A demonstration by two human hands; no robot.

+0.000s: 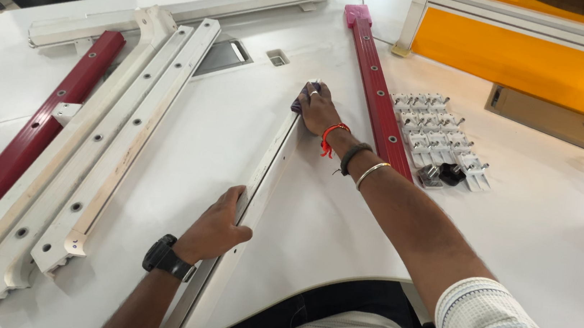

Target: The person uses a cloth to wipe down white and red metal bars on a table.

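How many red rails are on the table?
2. One red rail lies at the far left beside the white rails; the other red rail lies right of the right hand.

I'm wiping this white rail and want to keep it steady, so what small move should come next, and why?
Probably draw the right hand with its purple cloth back along the white rail toward the left hand. The cloth sits at the rail's far end, the length between the hands looks unwiped from here, and the left hand already pins the rail to the table.
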